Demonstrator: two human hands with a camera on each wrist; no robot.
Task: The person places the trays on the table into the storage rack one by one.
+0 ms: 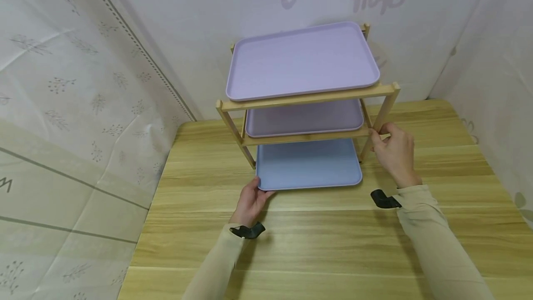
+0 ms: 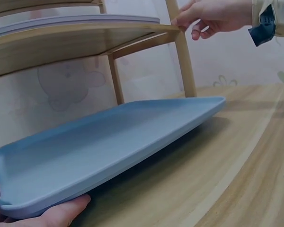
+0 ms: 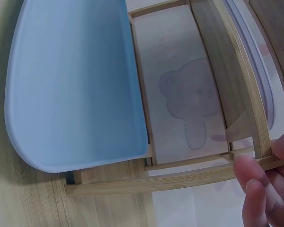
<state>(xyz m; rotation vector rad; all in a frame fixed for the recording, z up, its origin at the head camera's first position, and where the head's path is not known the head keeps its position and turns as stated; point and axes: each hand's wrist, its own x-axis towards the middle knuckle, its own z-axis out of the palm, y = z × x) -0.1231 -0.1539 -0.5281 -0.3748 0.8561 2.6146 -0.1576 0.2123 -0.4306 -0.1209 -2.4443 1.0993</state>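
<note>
A three-level wooden rack (image 1: 308, 100) stands on the table against the back wall. At its lowest level, a blue tray (image 1: 308, 165) juts out past the front legs. My left hand (image 1: 248, 203) grips the tray's front left corner, thumb above and fingers beneath; in the left wrist view the tray's front edge (image 2: 132, 163) is raised off the table. My right hand (image 1: 395, 152) pinches the rack's right front post at middle-shelf height. In the right wrist view, its fingers (image 3: 253, 177) are against the wooden post (image 3: 194, 179).
A lilac tray (image 1: 304, 61) lies on the top level, and another lilac tray (image 1: 304, 118) on the middle shelf. The wood-grain table (image 1: 325, 249) extends in front. Patterned cloth walls (image 1: 83, 82) border the left, back and right.
</note>
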